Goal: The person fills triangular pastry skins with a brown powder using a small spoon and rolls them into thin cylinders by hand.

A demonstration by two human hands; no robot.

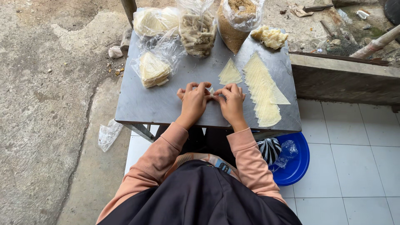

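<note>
peach sleeves reach forward; left hand (193, 101) and right hand (231, 102) meet at the grey metal desk (146, 104) centre, fingers curled, pinching one small pale dough wrapper (211, 92) between them, beside overlapping triangular wrappers (262, 89).

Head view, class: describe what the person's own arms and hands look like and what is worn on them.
Both arms wear long, loose salmon-pink sleeves with ribbed cuffs ending at the wrists. The left hand and right hand are bare: no gloves, and no rings or watch can be made out.
</note>
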